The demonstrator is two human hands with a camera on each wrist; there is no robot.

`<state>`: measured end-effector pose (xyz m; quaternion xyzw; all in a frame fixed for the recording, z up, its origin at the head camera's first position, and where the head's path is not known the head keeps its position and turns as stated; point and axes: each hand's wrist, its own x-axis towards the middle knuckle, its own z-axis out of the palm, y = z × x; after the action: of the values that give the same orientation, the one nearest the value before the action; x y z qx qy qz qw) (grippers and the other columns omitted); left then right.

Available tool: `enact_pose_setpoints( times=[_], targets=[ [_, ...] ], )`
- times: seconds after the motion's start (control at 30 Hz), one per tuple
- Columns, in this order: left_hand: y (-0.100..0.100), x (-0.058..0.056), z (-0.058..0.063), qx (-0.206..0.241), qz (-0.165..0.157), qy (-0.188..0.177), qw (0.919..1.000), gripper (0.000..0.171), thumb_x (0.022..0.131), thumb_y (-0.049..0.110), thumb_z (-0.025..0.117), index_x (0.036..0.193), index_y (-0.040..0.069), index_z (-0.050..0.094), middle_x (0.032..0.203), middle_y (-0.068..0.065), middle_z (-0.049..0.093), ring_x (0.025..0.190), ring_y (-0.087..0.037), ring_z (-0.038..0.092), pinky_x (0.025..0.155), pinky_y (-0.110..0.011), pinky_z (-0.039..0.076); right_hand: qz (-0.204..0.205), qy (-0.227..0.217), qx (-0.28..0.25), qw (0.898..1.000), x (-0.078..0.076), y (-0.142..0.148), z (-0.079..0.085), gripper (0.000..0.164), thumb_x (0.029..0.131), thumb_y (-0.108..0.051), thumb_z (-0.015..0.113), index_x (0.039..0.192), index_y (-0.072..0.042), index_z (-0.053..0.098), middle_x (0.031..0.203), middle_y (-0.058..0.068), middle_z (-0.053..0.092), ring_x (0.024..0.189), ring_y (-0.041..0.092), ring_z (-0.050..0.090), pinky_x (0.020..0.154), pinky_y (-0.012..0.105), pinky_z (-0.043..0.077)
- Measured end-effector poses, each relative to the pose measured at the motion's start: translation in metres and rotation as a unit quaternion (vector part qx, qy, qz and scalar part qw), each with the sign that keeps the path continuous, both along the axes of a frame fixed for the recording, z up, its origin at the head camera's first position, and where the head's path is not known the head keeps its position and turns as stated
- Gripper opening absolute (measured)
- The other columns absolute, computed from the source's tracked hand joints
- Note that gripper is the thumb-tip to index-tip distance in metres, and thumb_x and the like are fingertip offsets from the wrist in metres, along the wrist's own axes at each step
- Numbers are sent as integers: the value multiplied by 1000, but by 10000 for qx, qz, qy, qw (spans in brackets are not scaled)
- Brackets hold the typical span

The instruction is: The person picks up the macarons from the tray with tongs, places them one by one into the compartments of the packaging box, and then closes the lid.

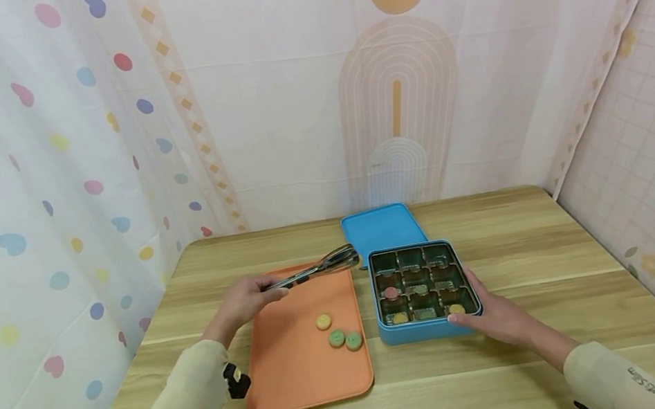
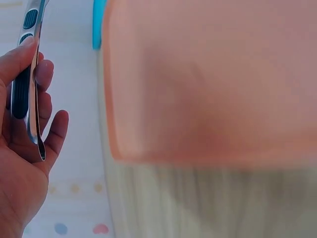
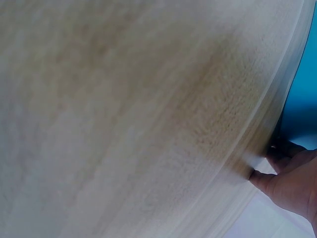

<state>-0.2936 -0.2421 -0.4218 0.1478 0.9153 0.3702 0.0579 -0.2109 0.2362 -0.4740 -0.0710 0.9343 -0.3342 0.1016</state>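
My left hand [image 1: 245,301] holds metal kitchen tongs [image 1: 312,273] with dark grip pads over the far part of the orange tray [image 1: 302,383]. Between the tongs' tips no piece shows. One small round yellow cookie-like piece [image 1: 323,322] and two green ones [image 1: 345,339] lie on the tray's right side. My right hand [image 1: 500,316] grips the near right corner of a blue box [image 1: 427,331], thumb at the rim. Its dark divided insert holds a red piece [image 1: 391,293] and a green one in the middle row, and yellow, green and yellow pieces in the near row.
A blue lid [image 1: 381,226] lies behind the box, partly hidden by it. All stands on a wooden table [image 1: 493,223], with patterned curtains [image 1: 269,101] behind and at both sides. The box sits just right of the tray.
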Motion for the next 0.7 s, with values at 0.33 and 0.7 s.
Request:
enact_pose_setpoints(
  times=[0.33,0.7],
  targets=[
    [66,-9,16,589,-583,-233,9963,24,96,25,67,115,11,75,66,2,55,56,-15,40,58,-32,36,-34,1,-39,10000,0,0,-1,111,88,-63,64,160,-14,-4,140,41,40,104,47,62,87,61,47],
    [122,-18,5,667,-970,-206,9928,18,96,23,68,109,13,76,60,-3,50,51,-14,31,54,-30,32,-5,85,-93,9999,0,0,-1,109,89,-60,64,160,-14,-3,142,41,39,108,50,59,88,62,46]
  ],
)
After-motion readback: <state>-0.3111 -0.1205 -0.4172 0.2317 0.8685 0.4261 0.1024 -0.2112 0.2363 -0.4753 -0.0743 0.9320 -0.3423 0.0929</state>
